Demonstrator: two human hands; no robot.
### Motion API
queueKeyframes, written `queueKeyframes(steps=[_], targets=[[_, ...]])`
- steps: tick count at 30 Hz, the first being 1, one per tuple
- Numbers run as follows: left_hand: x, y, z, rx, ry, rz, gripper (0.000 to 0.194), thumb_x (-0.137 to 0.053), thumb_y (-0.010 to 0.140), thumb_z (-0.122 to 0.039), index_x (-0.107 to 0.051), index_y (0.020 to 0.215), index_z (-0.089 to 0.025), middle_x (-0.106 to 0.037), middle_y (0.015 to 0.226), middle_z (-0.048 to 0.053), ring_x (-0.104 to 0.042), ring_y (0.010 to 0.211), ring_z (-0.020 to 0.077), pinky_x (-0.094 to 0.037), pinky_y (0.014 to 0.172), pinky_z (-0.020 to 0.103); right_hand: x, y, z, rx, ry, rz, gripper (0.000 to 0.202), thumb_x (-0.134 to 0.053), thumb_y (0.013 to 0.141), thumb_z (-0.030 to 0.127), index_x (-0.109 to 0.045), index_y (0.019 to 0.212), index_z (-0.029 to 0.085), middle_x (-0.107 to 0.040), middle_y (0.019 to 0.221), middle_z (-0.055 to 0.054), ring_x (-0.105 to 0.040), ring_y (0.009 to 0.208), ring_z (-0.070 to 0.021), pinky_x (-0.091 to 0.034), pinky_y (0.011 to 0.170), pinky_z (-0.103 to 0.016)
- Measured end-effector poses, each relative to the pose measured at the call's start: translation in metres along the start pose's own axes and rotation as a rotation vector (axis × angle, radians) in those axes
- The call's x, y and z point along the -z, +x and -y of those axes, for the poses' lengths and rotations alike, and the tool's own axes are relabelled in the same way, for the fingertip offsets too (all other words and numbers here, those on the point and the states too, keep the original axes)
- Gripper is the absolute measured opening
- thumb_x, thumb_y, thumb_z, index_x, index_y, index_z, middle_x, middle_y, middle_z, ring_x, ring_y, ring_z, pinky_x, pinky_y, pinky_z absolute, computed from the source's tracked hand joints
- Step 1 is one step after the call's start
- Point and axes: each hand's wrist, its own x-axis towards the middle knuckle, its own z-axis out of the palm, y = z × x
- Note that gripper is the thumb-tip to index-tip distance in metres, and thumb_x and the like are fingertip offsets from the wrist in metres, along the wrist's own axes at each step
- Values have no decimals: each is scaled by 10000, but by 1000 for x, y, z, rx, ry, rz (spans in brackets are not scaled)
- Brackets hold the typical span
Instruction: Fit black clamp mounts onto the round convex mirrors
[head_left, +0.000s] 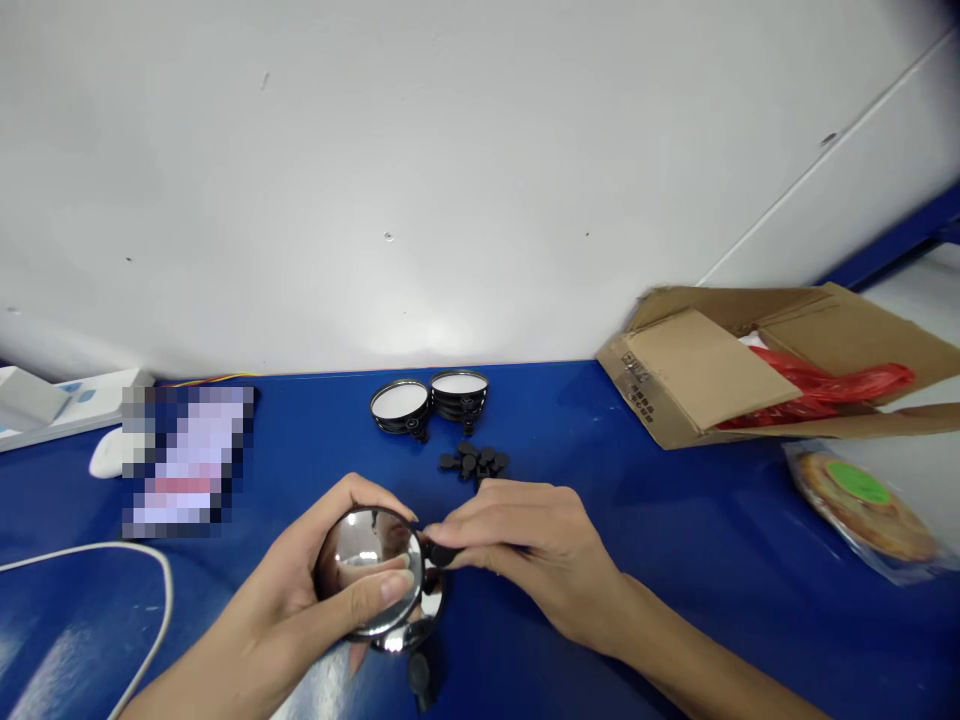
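My left hand [330, 590] is wrapped round a round convex mirror [367, 545] with a black rim, its thumb across the shiny face. At the mirror's right edge, my right hand [525, 550] pinches a small black knob piece [441, 553]. Beneath the held mirror another round mirror [420, 625] shows, and a black stem piece [420, 675] lies just below it on the blue table. Further back stand two stacks of round black-rimmed mirrors, a left stack [400, 402] and a right stack [459, 385]. A pile of small black parts [474, 463] lies in front of them.
An open cardboard box [675, 370] holding a red plastic bag [825, 385] stands at the back right. A wrapped round item [862, 500] lies below it. At left are a blurred-out screen [191, 460], a white cable [166, 590] and white boxes [90, 400].
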Motion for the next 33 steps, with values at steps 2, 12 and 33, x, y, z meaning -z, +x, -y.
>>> queueKeyframes(steps=[2, 12, 33], targets=[[-10, -4, -5, 5, -73, -62, 376, -906, 996, -563, -736, 1202, -299, -820, 948, 29, -737, 753, 196, -552, 580, 221, 0, -1, 4, 20, -13, 7, 314, -802, 1114, 165, -860, 1398, 286, -920, 1157, -41, -862, 988, -171, -702, 890, -288], [-24, -1, -4, 15, -98, -158, 424, -953, 947, -568, -722, 1179, -298, -801, 894, 8, -760, 779, 208, -619, 632, 245, -10, -2, 3, 133, -220, -82, 244, -809, 1099, 121, -802, 1328, 204, -892, 1075, -61, -781, 857, -170, -656, 783, -305], [6, 4, 12, 30, -46, 107, 407, -855, 1053, -567, -666, 1306, -311, -766, 978, 27, -700, 853, 209, -598, 690, 265, -3, -1, 8, 33, -167, 4, 171, -832, 1101, 208, -847, 1271, 206, -854, 995, -42, -715, 818, -157, -605, 749, -290]])
